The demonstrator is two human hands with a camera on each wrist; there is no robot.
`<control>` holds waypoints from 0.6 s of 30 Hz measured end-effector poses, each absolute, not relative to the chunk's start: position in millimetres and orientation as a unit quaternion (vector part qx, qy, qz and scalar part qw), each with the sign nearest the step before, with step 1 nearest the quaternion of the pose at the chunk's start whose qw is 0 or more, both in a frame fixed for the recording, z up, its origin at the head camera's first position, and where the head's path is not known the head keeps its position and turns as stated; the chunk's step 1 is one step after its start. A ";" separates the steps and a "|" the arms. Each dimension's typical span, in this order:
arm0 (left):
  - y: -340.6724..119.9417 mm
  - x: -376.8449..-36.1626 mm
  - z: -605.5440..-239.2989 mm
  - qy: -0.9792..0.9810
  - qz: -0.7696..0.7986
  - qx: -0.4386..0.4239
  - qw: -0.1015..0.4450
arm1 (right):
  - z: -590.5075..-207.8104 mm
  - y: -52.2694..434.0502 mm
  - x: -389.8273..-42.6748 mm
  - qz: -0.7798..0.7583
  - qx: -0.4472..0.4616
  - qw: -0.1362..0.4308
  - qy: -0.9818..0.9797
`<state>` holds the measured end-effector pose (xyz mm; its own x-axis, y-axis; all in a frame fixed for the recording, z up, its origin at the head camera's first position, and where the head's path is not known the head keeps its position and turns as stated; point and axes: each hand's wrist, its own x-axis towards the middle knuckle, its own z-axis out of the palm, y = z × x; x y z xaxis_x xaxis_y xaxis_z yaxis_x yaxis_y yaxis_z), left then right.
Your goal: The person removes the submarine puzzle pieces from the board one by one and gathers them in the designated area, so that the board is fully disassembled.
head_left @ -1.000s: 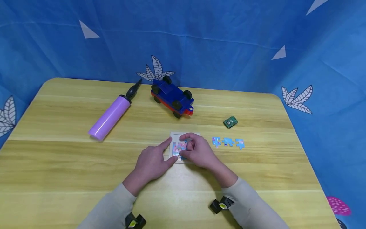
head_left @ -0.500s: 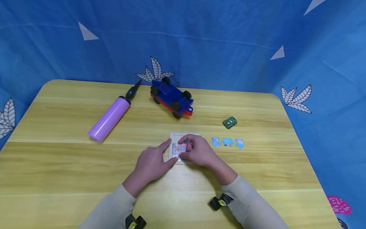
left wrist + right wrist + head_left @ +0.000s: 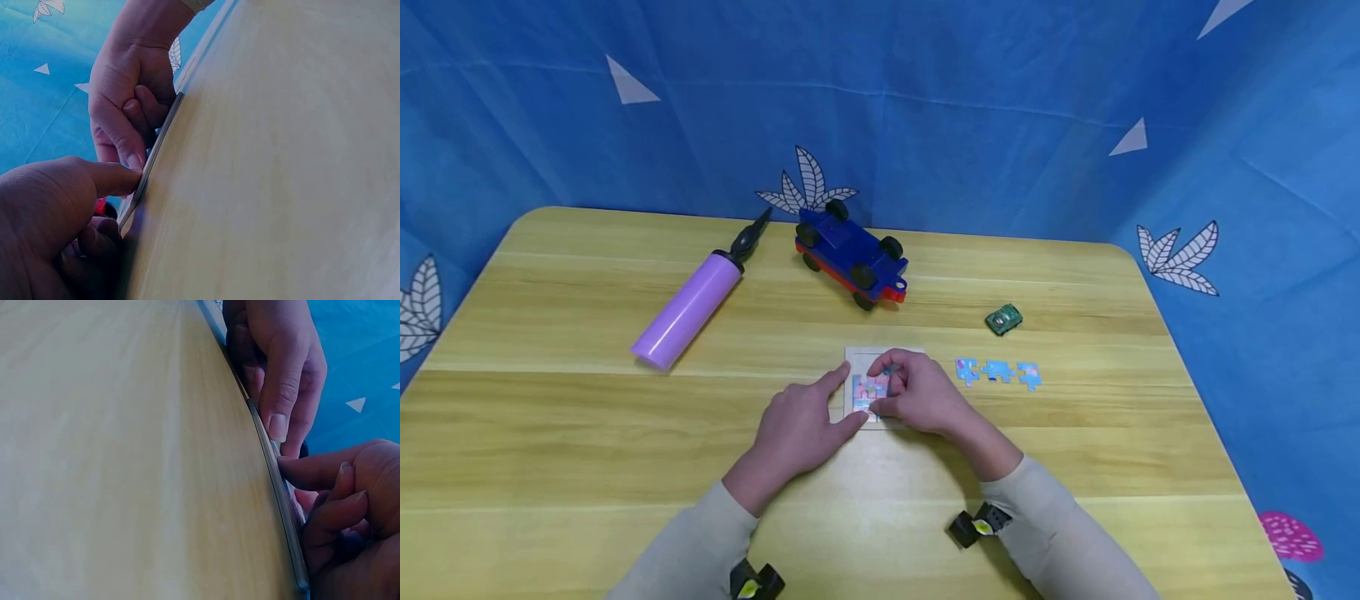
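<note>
Puzzle tray point(image 3: 859, 357) needed steadying, so my left hand point(image 3: 797, 429) pressed flat-fingered on its edge while my right hand point(image 3: 917, 396) pinched a piece point(image 3: 889, 369), best lowered squarely

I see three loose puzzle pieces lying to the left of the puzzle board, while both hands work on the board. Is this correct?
Not quite. The three loose puzzle pieces lie to the right of the puzzle board, not the left, as the head view shows. The left hand and right hand are indeed on the board.
</note>
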<state>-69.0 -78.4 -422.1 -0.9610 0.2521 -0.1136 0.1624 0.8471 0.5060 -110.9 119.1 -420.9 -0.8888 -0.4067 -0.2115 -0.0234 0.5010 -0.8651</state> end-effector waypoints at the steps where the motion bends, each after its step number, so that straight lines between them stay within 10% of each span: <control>1: -78.3 -69.3 -422.1 0.957 0.255 0.108 0.089 | -421.0 119.1 -110.8 -0.484 -0.127 0.198 0.843; 18: -76.6 -69.9 -419.4 0.957 0.257 0.092 0.103 | -422.0 120.6 -109.8 -0.507 -0.151 0.199 0.825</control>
<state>-69.9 -76.6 -419.4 -0.9619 0.2284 -0.1503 0.1224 0.8513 0.5102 -109.8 120.6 -422.0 -0.8750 -0.4514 -0.1748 -0.0481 0.4404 -0.8965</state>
